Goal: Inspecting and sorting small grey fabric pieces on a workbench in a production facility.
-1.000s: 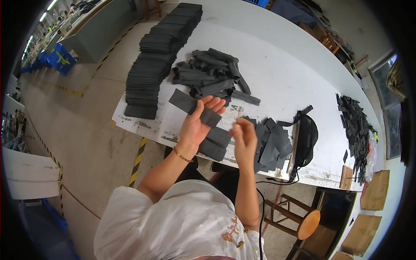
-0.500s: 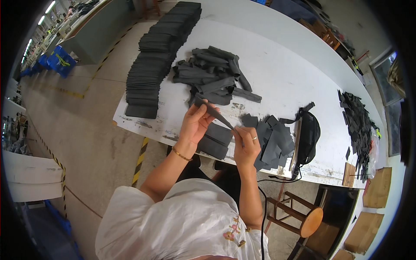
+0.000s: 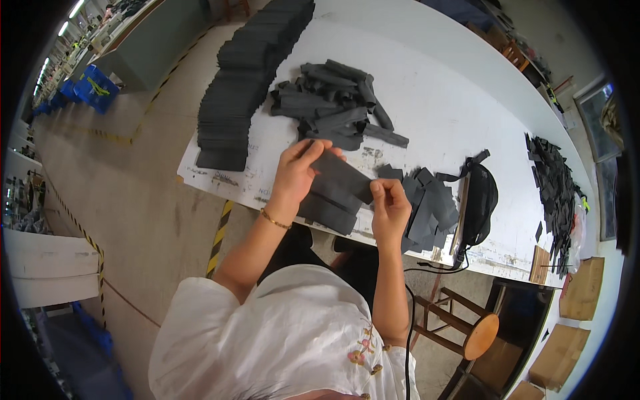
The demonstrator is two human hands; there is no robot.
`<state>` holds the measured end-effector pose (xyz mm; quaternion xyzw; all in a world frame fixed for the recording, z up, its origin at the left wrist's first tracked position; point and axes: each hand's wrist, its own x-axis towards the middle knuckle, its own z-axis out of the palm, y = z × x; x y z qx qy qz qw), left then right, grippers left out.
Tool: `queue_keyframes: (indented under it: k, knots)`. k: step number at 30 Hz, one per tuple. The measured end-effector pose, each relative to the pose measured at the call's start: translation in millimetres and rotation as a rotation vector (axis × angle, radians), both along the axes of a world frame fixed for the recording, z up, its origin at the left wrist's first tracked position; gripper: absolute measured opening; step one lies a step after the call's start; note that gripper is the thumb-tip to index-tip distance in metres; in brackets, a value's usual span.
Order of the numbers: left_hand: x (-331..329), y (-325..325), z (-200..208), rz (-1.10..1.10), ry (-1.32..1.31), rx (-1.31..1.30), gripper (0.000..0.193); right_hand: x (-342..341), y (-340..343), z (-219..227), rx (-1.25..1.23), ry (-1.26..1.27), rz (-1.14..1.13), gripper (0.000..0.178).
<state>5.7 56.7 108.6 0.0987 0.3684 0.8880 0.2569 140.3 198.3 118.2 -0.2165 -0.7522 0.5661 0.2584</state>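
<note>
Between my two hands a dark grey fabric piece (image 3: pixel 341 175) is stretched flat, its broad face turned up. My left hand (image 3: pixel 298 168) pinches its far left corner, and my right hand (image 3: pixel 391 203) grips the right end between thumb and fingers. Below it, at the table's near edge, lie more flat dark pieces (image 3: pixel 325 215), partly covered by the held one. Just right of my right hand is a loose spread of dark cut pieces (image 3: pixel 430 210). Beyond my hands sits a heap of curled dark strips (image 3: pixel 327 107).
A long row of stacked dark pieces (image 3: pixel 230 110) runs along the left side of the white table (image 3: pixel 440 100). A black waist bag (image 3: pixel 480 207) lies on the right, its cable hanging off the edge. Dark scraps (image 3: pixel 553 187) pile up far right. A wooden stool (image 3: pixel 480 337) stands below.
The held fabric piece has turned from nearly edge-on to flat, its face now showing. My right hand has moved slightly right; my left hand has shifted slightly up and left.
</note>
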Motion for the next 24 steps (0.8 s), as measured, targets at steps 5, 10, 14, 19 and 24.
queue_keyframes:
  k: [5, 10, 14, 19, 24]
  knots:
    - [6, -13, -18, 0.041, -0.121, -0.123, 0.024, 6, -14, -24, -0.137, 0.046, 0.059, 0.015]
    - [17, -30, -52, 0.056, -0.251, -0.146, 0.023, 22, -21, -40, -0.488, 0.007, 0.142, 0.027]
    - [14, -39, -57, 0.067, -0.163, -0.059, 0.023, 27, -27, -39, -0.419, -0.066, 0.174, 0.03]
    - [19, -25, -44, 0.148, -0.206, 0.035, 0.027, 24, -40, -35, 0.499, 0.221, -0.097, 0.024]
    - [58, -28, -50, 0.026, -0.385, -0.1, 0.021, 26, -37, -38, 0.778, 0.311, -0.109, 0.03]
